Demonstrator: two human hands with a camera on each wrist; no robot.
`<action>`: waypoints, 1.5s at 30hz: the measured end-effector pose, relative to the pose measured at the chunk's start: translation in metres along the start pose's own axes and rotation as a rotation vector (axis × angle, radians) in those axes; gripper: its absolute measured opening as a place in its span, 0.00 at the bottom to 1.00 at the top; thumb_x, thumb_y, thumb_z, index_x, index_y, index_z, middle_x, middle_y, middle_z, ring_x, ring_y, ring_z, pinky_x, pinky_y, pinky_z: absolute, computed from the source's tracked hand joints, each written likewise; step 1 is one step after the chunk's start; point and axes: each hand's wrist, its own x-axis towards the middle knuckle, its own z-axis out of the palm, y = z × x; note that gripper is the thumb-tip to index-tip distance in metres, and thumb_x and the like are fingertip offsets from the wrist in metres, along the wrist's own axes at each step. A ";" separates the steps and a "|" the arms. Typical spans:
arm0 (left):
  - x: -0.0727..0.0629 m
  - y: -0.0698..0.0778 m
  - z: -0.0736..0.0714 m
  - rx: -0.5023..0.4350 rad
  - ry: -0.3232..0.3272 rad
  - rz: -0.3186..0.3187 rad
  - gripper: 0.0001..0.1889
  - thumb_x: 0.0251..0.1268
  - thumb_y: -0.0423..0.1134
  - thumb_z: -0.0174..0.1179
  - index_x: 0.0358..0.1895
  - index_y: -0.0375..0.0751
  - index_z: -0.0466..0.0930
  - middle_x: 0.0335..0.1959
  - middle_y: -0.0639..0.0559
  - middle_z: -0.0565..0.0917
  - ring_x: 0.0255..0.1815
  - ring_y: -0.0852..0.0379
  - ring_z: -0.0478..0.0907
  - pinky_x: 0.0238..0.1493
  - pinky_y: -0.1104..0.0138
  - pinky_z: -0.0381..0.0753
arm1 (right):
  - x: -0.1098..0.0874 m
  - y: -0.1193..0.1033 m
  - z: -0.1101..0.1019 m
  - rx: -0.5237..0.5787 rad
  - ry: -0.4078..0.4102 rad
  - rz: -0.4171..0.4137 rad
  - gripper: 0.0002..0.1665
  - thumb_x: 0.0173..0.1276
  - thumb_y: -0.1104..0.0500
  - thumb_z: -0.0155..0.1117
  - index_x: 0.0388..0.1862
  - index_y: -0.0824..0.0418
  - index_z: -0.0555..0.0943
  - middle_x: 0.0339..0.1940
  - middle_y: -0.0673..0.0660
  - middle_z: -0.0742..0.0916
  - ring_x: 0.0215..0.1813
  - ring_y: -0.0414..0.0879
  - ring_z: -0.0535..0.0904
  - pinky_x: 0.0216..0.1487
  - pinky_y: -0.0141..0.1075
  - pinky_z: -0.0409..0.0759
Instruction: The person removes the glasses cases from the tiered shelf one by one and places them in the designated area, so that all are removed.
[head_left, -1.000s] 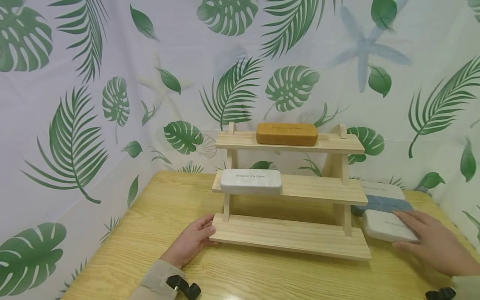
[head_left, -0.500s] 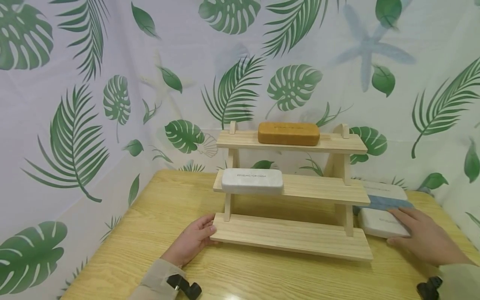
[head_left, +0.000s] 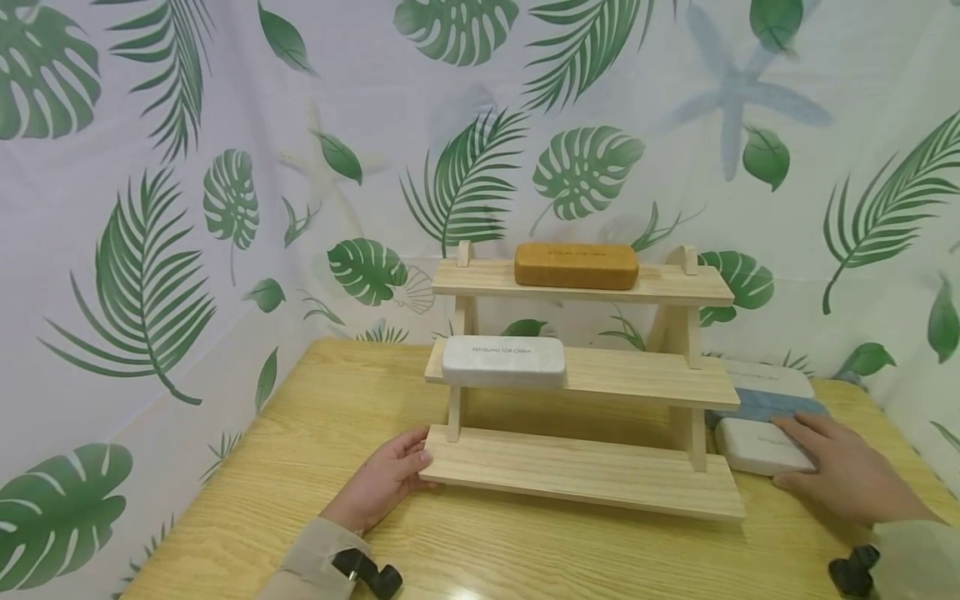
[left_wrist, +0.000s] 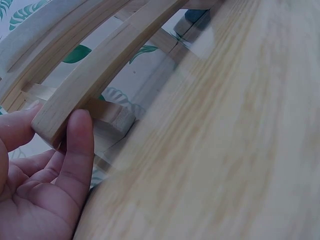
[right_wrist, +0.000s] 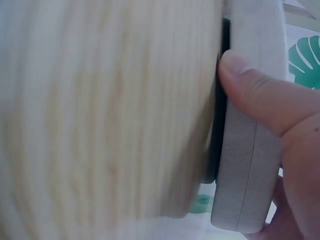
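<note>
A three-tier wooden display stand (head_left: 585, 473) stands on the table. My left hand (head_left: 384, 482) pinches the left end of its lowest shelf, the thumb and a finger on either side of the board (left_wrist: 75, 95) in the left wrist view. Beside the stand's right end, my right hand (head_left: 843, 471) grips a white glasses case (head_left: 761, 446). In the right wrist view the thumb lies along one side of this case (right_wrist: 250, 145); the other fingers are mostly hidden behind it. An orange case (head_left: 576, 267) sits on the top shelf. Another white case (head_left: 502, 362) rests on the middle shelf's left part.
Behind the gripped case lie a blue case (head_left: 776, 406) and a further white case (head_left: 772, 379), both partly hidden by the stand. A leaf-patterned cloth (head_left: 300, 275) hangs behind and beside the wooden table (head_left: 262, 500).
My right hand has moved the white case left and slightly away from me, up beside the stand. Over the last half second it barely shifts. The left hand keeps its place on the shelf.
</note>
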 end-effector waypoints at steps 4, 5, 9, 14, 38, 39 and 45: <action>-0.001 0.001 0.000 0.002 0.001 0.001 0.34 0.82 0.37 0.49 0.80 0.30 0.44 0.73 0.30 0.64 0.63 0.47 0.74 0.55 0.59 0.80 | 0.001 0.001 0.003 -0.014 -0.001 -0.005 0.61 0.56 0.28 0.71 0.75 0.66 0.65 0.68 0.81 0.64 0.64 0.81 0.60 0.54 0.75 0.65; -0.001 0.001 0.000 0.002 0.002 0.000 0.34 0.82 0.37 0.49 0.80 0.30 0.44 0.73 0.30 0.64 0.63 0.47 0.74 0.55 0.59 0.80 | 0.001 0.001 0.004 -0.019 0.002 -0.004 0.61 0.55 0.28 0.72 0.75 0.66 0.66 0.68 0.81 0.65 0.64 0.81 0.61 0.53 0.75 0.66; -0.001 0.001 0.001 0.005 0.002 0.000 0.33 0.82 0.37 0.49 0.80 0.30 0.46 0.72 0.30 0.65 0.62 0.47 0.75 0.55 0.59 0.80 | 0.001 0.000 0.001 -0.027 0.004 0.003 0.60 0.54 0.30 0.74 0.74 0.65 0.67 0.68 0.81 0.65 0.63 0.82 0.61 0.52 0.75 0.67; 0.000 0.001 0.000 0.010 -0.003 0.002 0.33 0.82 0.38 0.49 0.80 0.31 0.47 0.72 0.31 0.66 0.62 0.48 0.75 0.55 0.59 0.80 | 0.001 -0.003 -0.002 -0.027 0.001 0.017 0.60 0.52 0.30 0.75 0.72 0.66 0.68 0.67 0.81 0.65 0.62 0.82 0.61 0.51 0.76 0.67; 0.001 0.000 -0.001 0.017 0.003 0.009 0.33 0.82 0.38 0.50 0.80 0.32 0.47 0.71 0.31 0.67 0.61 0.47 0.77 0.54 0.59 0.80 | -0.001 -0.005 0.000 0.037 0.037 0.031 0.66 0.55 0.21 0.65 0.74 0.69 0.65 0.69 0.83 0.64 0.64 0.83 0.58 0.54 0.78 0.62; 0.001 0.000 -0.001 0.018 0.005 0.008 0.33 0.82 0.38 0.50 0.80 0.32 0.47 0.71 0.31 0.67 0.61 0.48 0.77 0.54 0.59 0.80 | -0.002 -0.006 -0.001 0.034 0.052 0.027 0.65 0.56 0.22 0.66 0.74 0.70 0.65 0.68 0.83 0.64 0.64 0.83 0.58 0.54 0.78 0.61; 0.000 0.001 0.001 0.018 0.005 0.005 0.33 0.82 0.38 0.49 0.80 0.31 0.47 0.71 0.30 0.67 0.61 0.47 0.76 0.54 0.59 0.80 | -0.004 -0.011 -0.006 0.046 0.118 -0.011 0.62 0.59 0.28 0.70 0.76 0.70 0.62 0.69 0.83 0.63 0.65 0.83 0.57 0.56 0.78 0.59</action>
